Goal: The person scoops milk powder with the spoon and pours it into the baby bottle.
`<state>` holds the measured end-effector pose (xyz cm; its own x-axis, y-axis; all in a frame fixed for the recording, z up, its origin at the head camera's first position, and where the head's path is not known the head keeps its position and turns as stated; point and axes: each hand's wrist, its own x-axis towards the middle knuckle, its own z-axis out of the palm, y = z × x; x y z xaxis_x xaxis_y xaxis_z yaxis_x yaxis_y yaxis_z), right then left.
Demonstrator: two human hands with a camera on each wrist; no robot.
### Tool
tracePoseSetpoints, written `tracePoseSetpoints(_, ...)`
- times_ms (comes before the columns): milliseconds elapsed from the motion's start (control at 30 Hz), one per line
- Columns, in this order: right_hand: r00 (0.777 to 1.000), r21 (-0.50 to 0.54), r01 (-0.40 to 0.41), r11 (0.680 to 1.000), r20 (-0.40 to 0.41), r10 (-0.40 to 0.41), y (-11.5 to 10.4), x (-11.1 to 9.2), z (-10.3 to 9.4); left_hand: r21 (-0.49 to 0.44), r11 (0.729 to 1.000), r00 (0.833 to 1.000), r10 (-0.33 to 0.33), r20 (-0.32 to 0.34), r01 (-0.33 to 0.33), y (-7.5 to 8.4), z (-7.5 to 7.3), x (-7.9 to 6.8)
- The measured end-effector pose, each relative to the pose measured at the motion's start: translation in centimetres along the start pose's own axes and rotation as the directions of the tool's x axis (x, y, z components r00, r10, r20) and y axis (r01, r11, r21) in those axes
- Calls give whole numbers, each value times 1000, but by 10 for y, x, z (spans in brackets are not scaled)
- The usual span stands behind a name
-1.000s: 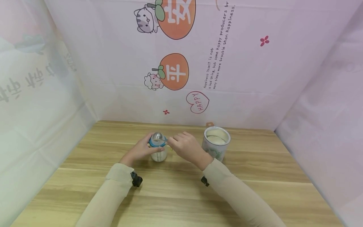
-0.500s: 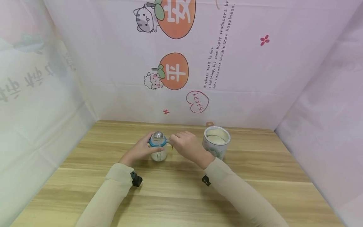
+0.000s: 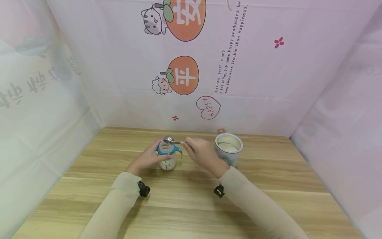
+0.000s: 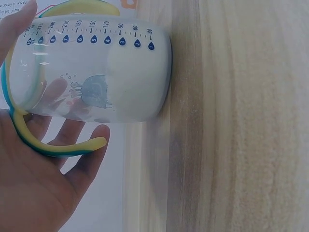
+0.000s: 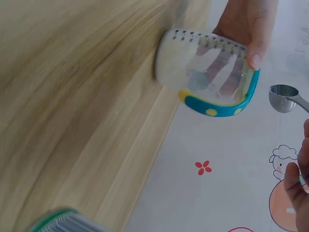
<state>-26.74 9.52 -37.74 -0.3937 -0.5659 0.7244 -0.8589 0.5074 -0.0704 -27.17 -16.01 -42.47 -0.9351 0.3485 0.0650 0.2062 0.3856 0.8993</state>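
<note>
A clear baby bottle [image 3: 167, 165] with a blue collar and curved handles stands on the wooden table. Pale powder fills its lower part in the left wrist view, and its mouth is uncapped. My left hand [image 3: 147, 159] grips it near the collar, thumb in front and fingers round behind. A metal measuring spoon [image 5: 284, 99] is pinched by its handle in my right hand [image 3: 203, 155]. The spoon's bowl is tilted over the bottle's mouth, apart from it. To the right of that hand, an open can [image 3: 238, 153] holds pale powder.
The wooden table [image 3: 185, 205] ends against a printed cloth wall [image 3: 253, 113] at the back. Similar cloth walls enclose the left and right sides. A small black wrist mount [image 3: 144, 189] sits on the left sleeve, another [image 3: 219, 191] on the right.
The spoon has risen slightly and tilted, and my right hand has shifted a little to the right, uncovering the bottle's right handle. My left hand and the bottle stay in place.
</note>
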Motion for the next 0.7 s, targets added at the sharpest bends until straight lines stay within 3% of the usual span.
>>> tracePoseSetpoints(133,991,149,-130,980,-19,134,2,-1,-2,7,1000,1000,-19,-7,19,2,1,0)
tracePoseSetpoints(400,929,357,-353,865,22,370,4,2,-17,6,1000,1000,-12,-10,12,3,1,-1)
tracePoseSetpoints(567,889,400,-439,805,66,452,5,2,-26,23,1000,1000,-4,-9,5,4,1,-2)
tracePoseSetpoints(700,871,442,-470,764,89,484,7,0,-33,29,1000,1000,-6,-12,6,3,1,-1)
